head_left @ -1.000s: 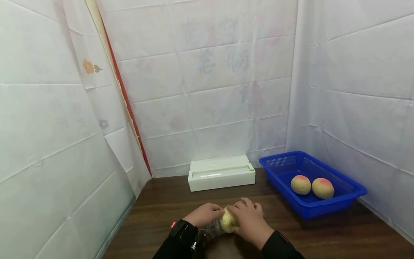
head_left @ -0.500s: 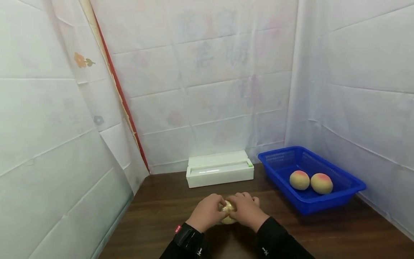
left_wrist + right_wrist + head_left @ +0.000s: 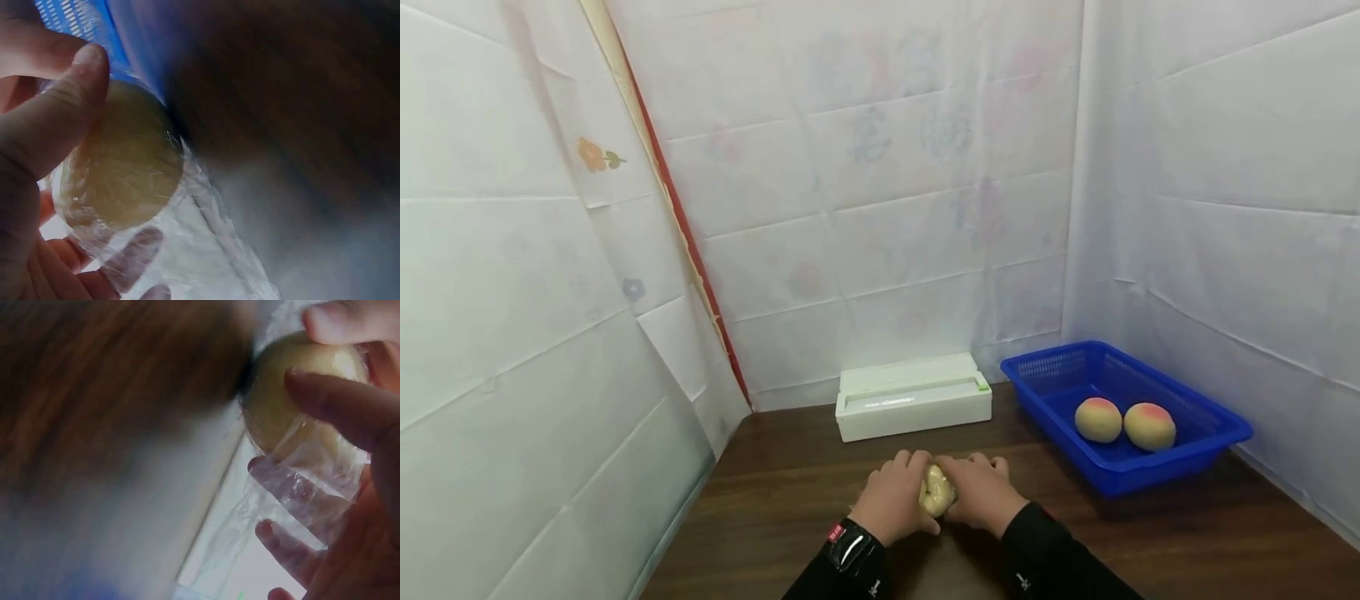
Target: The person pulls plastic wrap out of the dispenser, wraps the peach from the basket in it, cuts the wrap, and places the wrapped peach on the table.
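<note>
Your left hand [image 3: 891,500] and right hand [image 3: 981,493] both squeeze the yellow peach [image 3: 937,491] in clear wrap [image 3: 206,244]. It sits between them, low over the brown table [image 3: 790,492].

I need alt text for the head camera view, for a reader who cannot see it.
Two hands, left hand and right hand, grip a pale yellow fruit over a dark wooden table. Behind them sits a white box; at the right, a blue basket holds two peaches. White sheets hang around.
</note>
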A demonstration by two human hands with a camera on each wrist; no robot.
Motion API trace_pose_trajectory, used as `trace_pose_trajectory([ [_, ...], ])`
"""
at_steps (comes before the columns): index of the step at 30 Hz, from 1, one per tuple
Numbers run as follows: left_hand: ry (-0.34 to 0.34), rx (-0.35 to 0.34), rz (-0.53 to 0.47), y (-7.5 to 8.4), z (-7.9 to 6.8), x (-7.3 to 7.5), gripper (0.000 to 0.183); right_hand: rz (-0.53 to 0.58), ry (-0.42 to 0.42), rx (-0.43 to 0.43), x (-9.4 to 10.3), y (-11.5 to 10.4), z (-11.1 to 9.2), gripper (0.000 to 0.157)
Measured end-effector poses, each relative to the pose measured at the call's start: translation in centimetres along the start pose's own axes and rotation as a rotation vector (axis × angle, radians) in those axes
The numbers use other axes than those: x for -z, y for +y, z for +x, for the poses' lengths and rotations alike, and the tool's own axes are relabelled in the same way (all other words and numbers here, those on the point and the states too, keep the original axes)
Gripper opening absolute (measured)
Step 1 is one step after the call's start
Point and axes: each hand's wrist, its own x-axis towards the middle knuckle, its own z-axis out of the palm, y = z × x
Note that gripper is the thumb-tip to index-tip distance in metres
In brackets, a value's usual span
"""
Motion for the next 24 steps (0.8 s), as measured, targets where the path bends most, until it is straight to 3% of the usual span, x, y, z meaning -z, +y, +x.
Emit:
trace_pose_trajectory([
  [6,-0.019,-0.04,0.014,-0.1,-0.9,1.0,0.087,0.073,0.037,0.09,1.8,0.0,-1.4,0.055],
  [13,0.078,-0.092,-0.114,0.8,-1.5,4.4,0.074,0.249,0.272,0.228,6.3,-0.6,-2.9,0.018],
  [19,0.025,0.005,-0.406,2.1,-2.8,5.4,0.072,0.314,0.375,0.319,7.9,-1.6,-4.3,0.019],
  [22,0.043,0.051,-0.494,2.7,-3.6,5.3,0.076,0.338,0.434,0.424,7.5,-2.2,-5.2,0.025],
  [24,0.08,0.058,-0.502,3.0,-4.0,5.2,0.074,0.34,0.477,0.5,7.1,-2.6,-5.8,0.028],
])
